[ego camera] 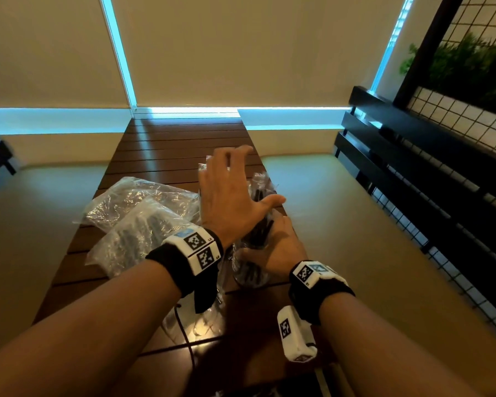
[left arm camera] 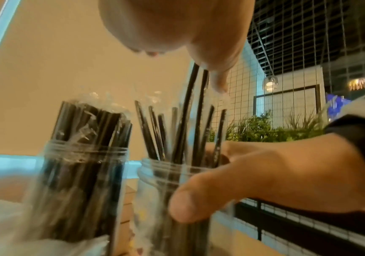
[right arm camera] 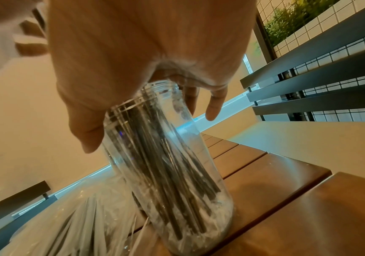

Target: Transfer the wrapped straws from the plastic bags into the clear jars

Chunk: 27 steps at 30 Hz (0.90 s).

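My right hand (ego camera: pixel 275 245) grips a clear jar (ego camera: pixel 249 273) near its neck, tilted on the wooden table (ego camera: pixel 169 144). Black wrapped straws (left arm camera: pixel 183 121) stand loosely in that jar (left arm camera: pixel 155 199), two taller than the rest. My left hand (ego camera: pixel 235 187) hovers open over them with fingers spread, one fingertip (left arm camera: pixel 218 81) touching the tall straws' tops. A second jar (left arm camera: pixel 78 181), packed full of black straws, stands just beside it. In the right wrist view my right hand (right arm camera: pixel 144 60) wraps the jar (right arm camera: pixel 172 173) at its threaded rim.
Two crumpled plastic bags (ego camera: pixel 143 202) (ego camera: pixel 135 242) lie left of the jars; one bag (right arm camera: pixel 67 225) holds pale wrapped straws. A dark slatted bench back (ego camera: pixel 413 173) and a wire grid with plants (ego camera: pixel 470 67) stand to the right. A cable (ego camera: pixel 186 333) runs over the near table.
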Each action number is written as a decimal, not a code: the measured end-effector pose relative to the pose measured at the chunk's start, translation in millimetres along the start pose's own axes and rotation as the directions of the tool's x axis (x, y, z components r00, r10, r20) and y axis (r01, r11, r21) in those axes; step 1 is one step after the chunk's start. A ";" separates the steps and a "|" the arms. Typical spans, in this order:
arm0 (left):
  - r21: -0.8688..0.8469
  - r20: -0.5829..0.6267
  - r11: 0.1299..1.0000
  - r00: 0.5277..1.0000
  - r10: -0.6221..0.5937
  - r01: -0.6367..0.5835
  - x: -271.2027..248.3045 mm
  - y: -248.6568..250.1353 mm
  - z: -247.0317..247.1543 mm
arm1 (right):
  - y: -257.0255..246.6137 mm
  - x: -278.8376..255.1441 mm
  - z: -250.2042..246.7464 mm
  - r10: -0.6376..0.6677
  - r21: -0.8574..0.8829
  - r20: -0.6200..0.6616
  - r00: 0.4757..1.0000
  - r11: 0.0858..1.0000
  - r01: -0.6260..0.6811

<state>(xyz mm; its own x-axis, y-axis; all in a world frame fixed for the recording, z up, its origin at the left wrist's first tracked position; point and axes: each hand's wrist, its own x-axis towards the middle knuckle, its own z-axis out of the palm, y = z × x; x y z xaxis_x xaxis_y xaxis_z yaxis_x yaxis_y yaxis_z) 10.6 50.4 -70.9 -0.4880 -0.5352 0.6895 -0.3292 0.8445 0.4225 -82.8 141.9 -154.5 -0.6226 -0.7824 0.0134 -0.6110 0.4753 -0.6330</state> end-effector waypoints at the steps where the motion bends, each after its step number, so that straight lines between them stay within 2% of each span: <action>1: 0.052 -0.030 0.998 0.999 0.032 -0.030 -0.1 -3.2 0.2 | -0.7 -1.3 -1.4 0.006 -0.007 -0.001 1.000 1.000 -0.006; 2: 0.078 -0.028 0.995 0.997 0.065 -0.063 -1.8 -6.4 0.5 | -2.2 -2.6 -2.6 0.014 -0.013 -0.003 1.000 1.000 -0.014; 4: 0.103 0.067 0.982 0.986 0.154 -0.161 -9.7 -11.9 3.5 | -1.4 -2.1 -1.5 0.015 -0.002 0.001 1.000 1.000 -0.015; 6: 0.128 0.214 0.952 0.945 0.246 -0.277 -20.5 -17.1 8.1 | -1.9 -2.3 -3.0 0.019 -0.002 0.002 1.000 1.000 -0.019; 8: 0.129 0.334 0.940 0.906 0.260 -0.317 -27.4 -22.5 9.3 | -1.5 -0.4 -4.1 0.029 -0.026 0.025 0.999 0.999 -0.029; 12: 0.076 0.306 0.956 0.919 0.249 -0.284 -20.6 -24.7 5.4 | -4.6 0.8 -4.2 0.000 -0.047 0.035 0.999 0.999 0.002; 14: 0.032 0.369 0.926 0.865 0.339 -0.377 -14.6 -14.7 2.8 | -7.4 -2.1 -8.3 -0.006 -0.042 0.036 0.999 0.999 0.007; 17: 0.007 0.537 0.843 0.714 0.450 -0.537 -14.6 -11.3 9.1 | -6.9 -2.7 -11.9 0.031 -0.134 0.111 0.993 0.991 -0.016; 18: 0.032 0.561 0.828 0.696 0.448 -0.560 -16.5 -15.4 12.4 | -6.7 -3.4 -11.2 0.008 -0.177 0.118 0.993 0.984 0.013; 20: 0.095 0.546 0.841 0.734 0.403 -0.533 -18.5 -24.2 16.4 | -6.7 -3.3 -8.4 -0.001 -0.163 0.076 0.997 0.987 0.013; 22: 0.137 0.511 0.864 0.782 0.358 -0.485 -17.0 -27.8 18.9 | -6.5 -2.8 -5.9 0.077 -0.095 0.034 0.996 0.993 -0.074; 25: 0.200 0.453 0.863 0.825 0.339 -0.464 -11.7 -24.2 17.6 | -7.6 -5.2 -6.9 0.076 -0.109 0.014 0.997 0.991 -0.074; 27: 0.267 0.500 0.832 0.808 0.312 -0.486 -10.3 -26.3 17.8 | -8.6 -5.5 -7.6 0.073 -0.099 0.020 0.997 0.993 -0.070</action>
<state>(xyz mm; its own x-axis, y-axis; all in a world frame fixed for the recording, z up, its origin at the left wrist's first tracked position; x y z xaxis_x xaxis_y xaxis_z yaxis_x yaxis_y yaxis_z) 9.8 33.4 -99.6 -0.9011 -0.1798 0.3946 -0.2527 0.9572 -0.1410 -77.8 145.1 -143.3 -0.6554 -0.7537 -0.0480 -0.6111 0.5666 -0.5527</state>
